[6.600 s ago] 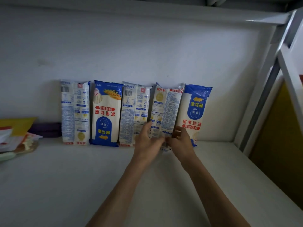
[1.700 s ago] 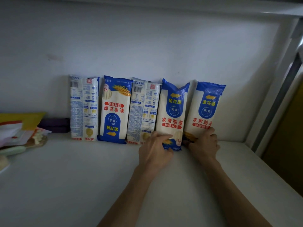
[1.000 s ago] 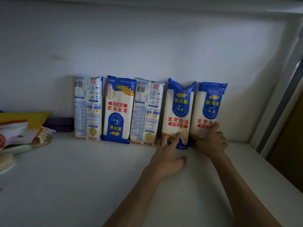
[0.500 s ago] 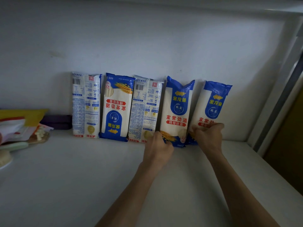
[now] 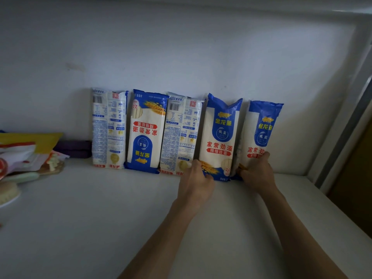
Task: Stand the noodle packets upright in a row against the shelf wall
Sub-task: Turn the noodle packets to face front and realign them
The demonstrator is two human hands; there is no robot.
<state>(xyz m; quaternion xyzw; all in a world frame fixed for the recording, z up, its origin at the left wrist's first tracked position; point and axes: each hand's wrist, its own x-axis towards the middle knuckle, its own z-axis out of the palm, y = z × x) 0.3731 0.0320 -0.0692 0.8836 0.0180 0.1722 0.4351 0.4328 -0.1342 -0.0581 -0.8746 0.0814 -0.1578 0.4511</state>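
Several blue-and-white noodle packets stand in a row against the white shelf wall point(image 5: 201, 57). From the left: a packet showing its back point(image 5: 109, 127), an upside-down front-facing packet point(image 5: 146, 133), another back-facing packet point(image 5: 181, 133), then two front-facing packets. My left hand point(image 5: 196, 181) grips the bottom of the fourth packet point(image 5: 220, 137). My right hand point(image 5: 256, 173) grips the bottom of the fifth packet point(image 5: 261, 129), which leans slightly right at its top. Both packets' lower edges are partly hidden by my hands.
At the far left lie a yellow-and-red pile of packaging point(image 5: 26, 150), a dark purple object point(image 5: 73, 149) against the wall and a pale round item point(image 5: 8, 193). A metal frame post point(image 5: 346, 127) bounds the shelf on the right. White shelf surface point(image 5: 100, 218) spreads in front.
Over the earlier frames the fourth packet was turned to show its front. In the last half second the fifth packet has been brought more upright, closer to the fourth; both hands stay at the packets' bases.
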